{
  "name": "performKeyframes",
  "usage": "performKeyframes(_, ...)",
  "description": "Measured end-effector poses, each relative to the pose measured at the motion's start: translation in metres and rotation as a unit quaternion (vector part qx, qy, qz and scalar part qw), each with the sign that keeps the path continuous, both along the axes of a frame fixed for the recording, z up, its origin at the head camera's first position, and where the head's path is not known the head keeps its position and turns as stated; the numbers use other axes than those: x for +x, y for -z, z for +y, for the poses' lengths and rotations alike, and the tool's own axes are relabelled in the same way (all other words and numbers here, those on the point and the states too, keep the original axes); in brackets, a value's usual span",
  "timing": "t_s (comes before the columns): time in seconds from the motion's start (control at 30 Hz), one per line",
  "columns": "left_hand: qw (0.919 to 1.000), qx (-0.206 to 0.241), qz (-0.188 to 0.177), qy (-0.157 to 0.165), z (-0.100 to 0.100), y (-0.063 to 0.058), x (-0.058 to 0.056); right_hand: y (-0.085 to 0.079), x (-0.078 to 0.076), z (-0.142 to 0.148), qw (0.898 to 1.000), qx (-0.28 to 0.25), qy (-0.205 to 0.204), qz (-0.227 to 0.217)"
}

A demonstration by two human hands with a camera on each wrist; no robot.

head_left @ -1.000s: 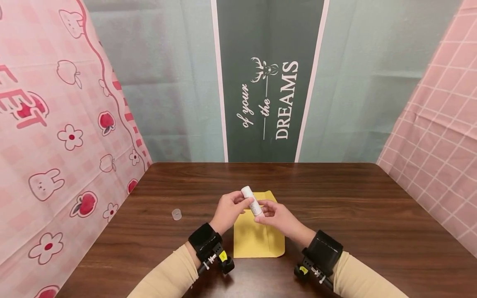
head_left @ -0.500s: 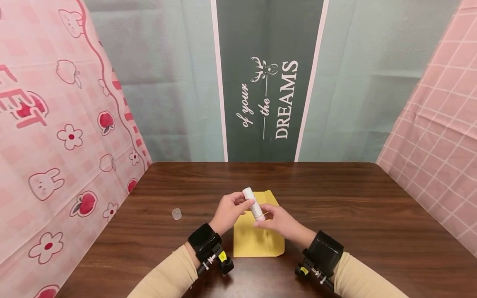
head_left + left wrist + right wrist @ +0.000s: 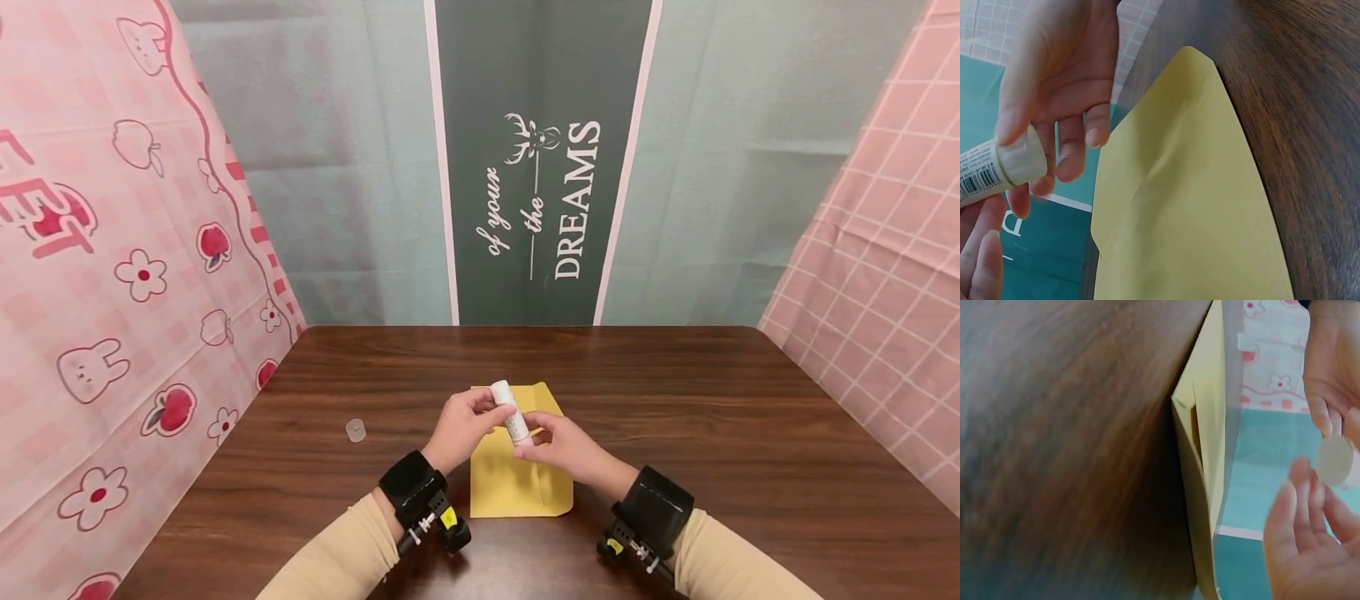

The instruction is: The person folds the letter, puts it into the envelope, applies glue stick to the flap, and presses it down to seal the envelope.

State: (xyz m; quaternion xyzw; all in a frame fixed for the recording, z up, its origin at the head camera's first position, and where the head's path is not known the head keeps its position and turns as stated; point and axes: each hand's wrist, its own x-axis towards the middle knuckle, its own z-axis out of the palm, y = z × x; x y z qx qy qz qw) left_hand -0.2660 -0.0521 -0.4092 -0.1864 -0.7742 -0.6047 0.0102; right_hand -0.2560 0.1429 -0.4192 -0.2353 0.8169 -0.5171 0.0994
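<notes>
Left hand (image 3: 459, 421) pinches a white tube (image 3: 517, 427), thumb on the near side, fingers curled behind. Right hand (image 3: 558, 437) holds the tube's lower end between curled thumb and fingers, with only a small gap between them, filled by the tube. Tube is held in the air, tilted: upper end leans toward the table's far and left edges, lower end toward the right hand. Left wrist view shows a printed label (image 3: 979, 164) with a barcode (image 3: 980, 182) on it; right wrist view shows one round, plain, whitish end, blurred.

Below both hands: yellow envelope (image 3: 510, 492), flat on the table (image 3: 675, 375), about midway between left and right edges, its narrower flap end pointing to the far edge. Long crease visible in left wrist view. Part of it hidden by hands and tube.

Small translucent cap (image 3: 356, 430) on the table, left of the left hand, toward the left edge, well apart from the envelope.

Black band (image 3: 411, 485) on the left wrist, black strap (image 3: 654, 508) on the right, cream sleeves (image 3: 337, 546) behind them.

Beyond the far edge, green cloth (image 3: 360, 167) with white lettering, "DREAMS" legible. Left edge: pink cloth with bunnies and apples (image 3: 75, 317). Right edge: pink grid cloth (image 3: 892, 250).
</notes>
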Motion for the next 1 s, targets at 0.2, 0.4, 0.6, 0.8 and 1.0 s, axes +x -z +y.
performKeyframes(0.2,0.9999,0.004,-0.001,0.015,-0.002,0.001,0.000,-0.003,-0.001,0.002,1.000,0.001,0.001,0.002)
performKeyframes(0.4,0.9996,0.003,-0.005,0.027,-0.004,0.001,0.000,0.001,-0.003,0.006,0.998,-0.021,-0.039,-0.034)
performKeyframes(0.6,0.9998,0.015,-0.002,0.010,0.000,-0.002,0.003,0.002,-0.001,0.000,1.000,-0.013,-0.017,0.005)
performKeyframes(0.8,0.9993,0.008,0.003,0.038,0.000,-0.023,0.016,0.001,-0.003,0.004,0.997,-0.044,-0.047,-0.034)
performKeyframes(1.0,0.9971,0.011,-0.011,0.075,-0.004,0.000,0.002,0.003,-0.005,0.009,0.989,-0.063,-0.106,-0.084)
